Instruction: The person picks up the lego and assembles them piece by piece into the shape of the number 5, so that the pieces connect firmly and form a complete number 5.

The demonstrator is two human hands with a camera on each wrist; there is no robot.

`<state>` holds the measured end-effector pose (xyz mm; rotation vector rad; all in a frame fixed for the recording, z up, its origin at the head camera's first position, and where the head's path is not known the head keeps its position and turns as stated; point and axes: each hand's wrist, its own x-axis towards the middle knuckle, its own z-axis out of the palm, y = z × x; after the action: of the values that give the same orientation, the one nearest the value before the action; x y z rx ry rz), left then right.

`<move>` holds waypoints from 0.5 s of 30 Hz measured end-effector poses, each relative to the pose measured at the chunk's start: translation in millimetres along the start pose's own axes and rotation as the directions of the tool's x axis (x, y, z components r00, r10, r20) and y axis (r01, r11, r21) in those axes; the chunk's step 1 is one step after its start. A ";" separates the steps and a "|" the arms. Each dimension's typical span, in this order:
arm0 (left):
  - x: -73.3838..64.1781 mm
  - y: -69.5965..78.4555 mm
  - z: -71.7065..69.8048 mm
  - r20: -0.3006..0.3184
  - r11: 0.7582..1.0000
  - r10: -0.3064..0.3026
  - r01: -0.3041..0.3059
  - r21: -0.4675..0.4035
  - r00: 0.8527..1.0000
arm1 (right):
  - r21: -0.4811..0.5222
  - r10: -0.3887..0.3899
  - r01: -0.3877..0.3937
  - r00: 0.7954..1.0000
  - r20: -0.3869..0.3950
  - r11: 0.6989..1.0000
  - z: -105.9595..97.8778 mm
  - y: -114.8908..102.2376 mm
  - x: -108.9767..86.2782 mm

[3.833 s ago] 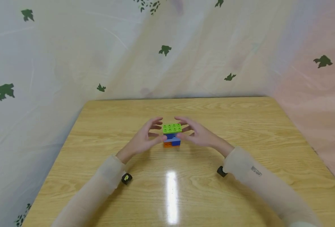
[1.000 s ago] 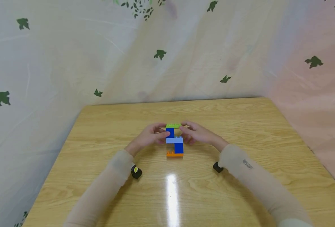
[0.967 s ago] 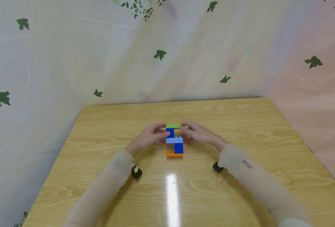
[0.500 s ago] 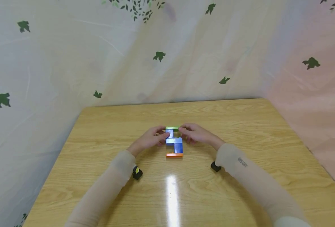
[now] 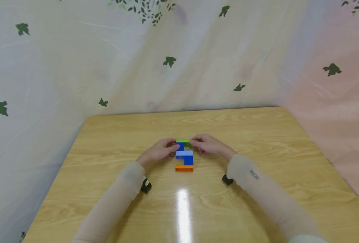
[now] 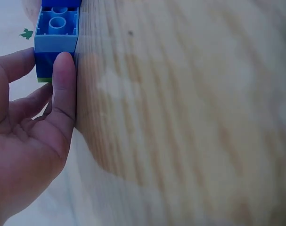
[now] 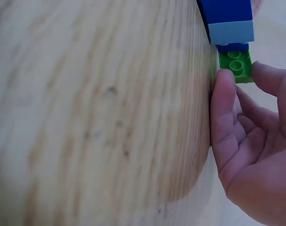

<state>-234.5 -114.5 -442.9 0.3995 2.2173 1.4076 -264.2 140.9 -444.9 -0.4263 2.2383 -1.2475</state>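
A stack of toy building bricks sits mid-table in the head view, leaning back so some undersides show. From the far end it has a green plate [image 5: 182,141], a blue brick [image 5: 181,144], a light blue plate [image 5: 184,153], another blue brick [image 5: 188,160] and an orange plate [image 5: 184,168]. My left hand [image 5: 158,152] pinches the upper blue brick, its thumb on the near face. My right hand [image 5: 211,145] pinches the overhanging right end of the green plate; the right wrist view shows the plate's hollow underside between thumb and finger.
The wooden table [image 5: 121,135] spreads around the bricks, with a glare streak in front. Behind it hangs a pale curtain [image 5: 130,67] with dark green bird and leaf prints. Small black cameras [image 5: 146,185] sit at both wrists.
Earliest, both hands hovered beside the stack with the green studs visible. Then both took hold of its upper part. Since then the top has tipped away and down, showing the orange plate's underside.
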 end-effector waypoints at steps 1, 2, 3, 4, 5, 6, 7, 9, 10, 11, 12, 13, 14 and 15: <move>-0.2 -0.3 0.4 0.005 1.000 -0.001 0.001 0.010 1.000 | 0.005 0.006 -0.006 1.000 0.000 1.000 0.4 0.1 -0.2; -0.6 -0.3 0.6 0.010 1.000 -0.004 0.004 0.019 1.000 | 0.010 0.012 -0.012 1.000 0.000 1.000 0.7 0.0 -0.6; -0.6 -0.7 0.7 0.014 1.000 -0.007 0.007 0.025 1.000 | 0.013 0.016 -0.016 1.000 0.000 1.000 1.1 0.2 -0.6; -0.7 -1.2 0.8 0.016 0.999 -0.011 0.010 0.031 1.000 | 0.017 0.018 -0.018 1.000 -0.001 1.000 1.4 0.2 -0.4; -0.7 -1.9 0.7 0.017 0.999 -0.014 0.013 0.033 1.000 | 0.023 0.020 -0.020 1.000 0.000 1.000 1.9 -0.1 -0.4; -0.9 -2.1 0.7 0.016 0.999 -0.019 0.018 0.033 1.000 | 0.027 0.021 -0.021 1.000 0.000 0.999 2.4 -0.1 0.1; -1.4 -2.3 0.4 0.013 0.999 -0.026 0.025 0.033 1.000 | 0.030 0.020 -0.020 1.000 0.003 0.999 2.7 -0.6 0.4; -2.4 -2.0 -0.2 0.013 0.999 -0.031 0.030 0.032 0.999 | 0.038 0.022 -0.022 1.000 0.008 0.999 3.4 -1.5 1.1; -2.5 -1.9 -0.3 0.012 0.999 -0.032 0.031 0.032 0.999 | 0.043 0.024 -0.024 1.000 0.008 0.999 3.6 -2.0 1.4; -2.0 -2.1 -0.5 0.013 0.999 -0.029 0.029 0.030 1.000 | 0.047 0.026 -0.027 1.000 0.008 0.999 3.6 -2.6 1.5; -1.8 -1.8 -0.4 0.012 0.999 -0.028 0.027 0.031 1.000 | 0.047 0.028 -0.028 1.000 0.006 0.998 3.4 -2.8 1.6; -1.4 -1.4 -0.5 0.012 0.999 -0.025 0.024 0.034 1.000 | 0.048 0.032 -0.032 0.999 0.002 0.998 2.9 -3.0 1.5; -0.9 -1.2 -0.4 0.012 0.999 -0.021 0.021 0.034 1.000 | 0.049 0.036 -0.036 0.999 -0.002 0.998 2.7 -3.0 1.7; -0.1 -1.1 -0.3 0.013 0.999 -0.018 0.018 0.033 1.000 | 0.046 0.037 -0.037 0.999 -0.004 0.998 2.3 -3.0 1.7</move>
<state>-234.5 -115.2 -443.8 0.3980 2.2304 1.3572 -264.2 136.8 -443.8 -0.3635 2.2069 -1.2790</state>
